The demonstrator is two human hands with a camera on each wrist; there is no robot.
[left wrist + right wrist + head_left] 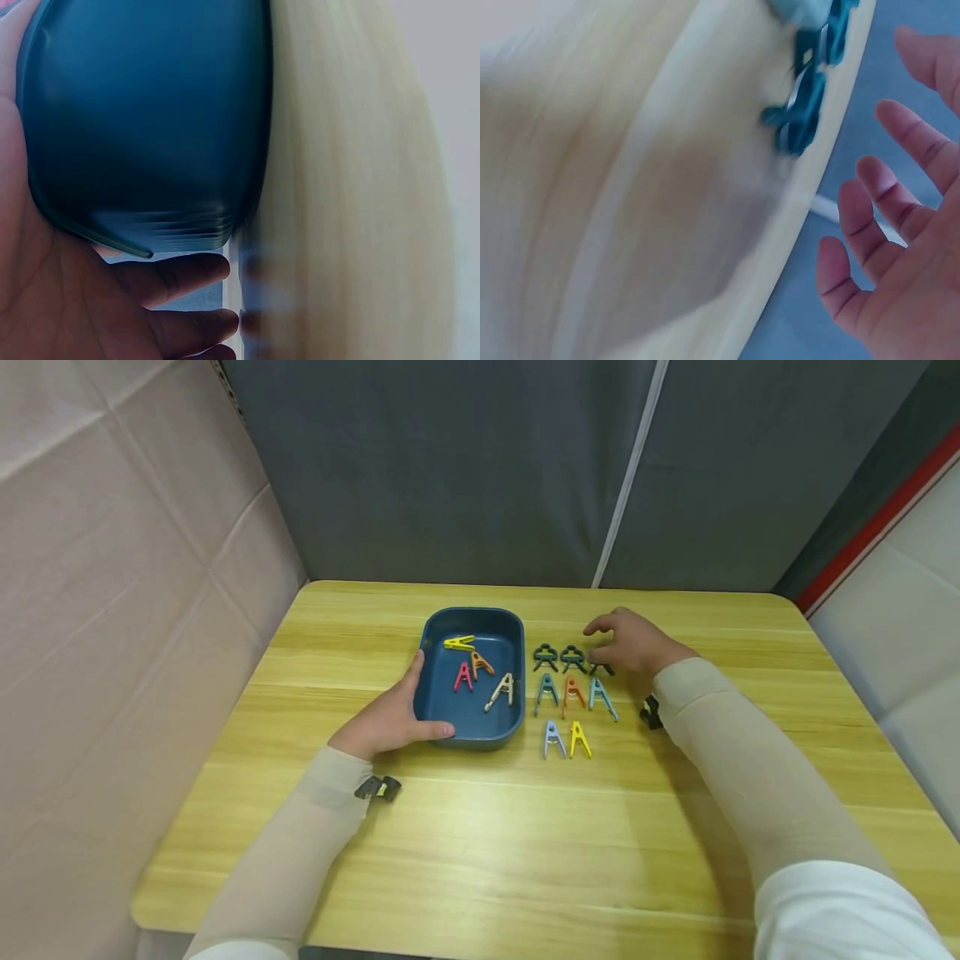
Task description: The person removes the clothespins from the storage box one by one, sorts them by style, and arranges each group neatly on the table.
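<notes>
A dark blue tray (474,613) sits mid-table and holds a yellow clip (459,642), an orange clip (481,663), a red clip (462,677) and a beige clip (502,691). My left hand (395,718) cups the tray's near-left corner, thumb along the front wall; in the left wrist view the palm (67,300) lies against the tray wall (150,112). My right hand (632,643) hovers with spread fingers (870,195), holding nothing, over the rightmost of three dark green clips (573,657). That clip (802,112) shows blurred near the fingers.
Right of the tray lie a teal clip (546,692), another orange clip (572,694) and a light blue clip (602,697); nearer me are a pale blue clip (553,738) and a yellow one (578,738). The wooden table (480,843) meets grey and pink panels.
</notes>
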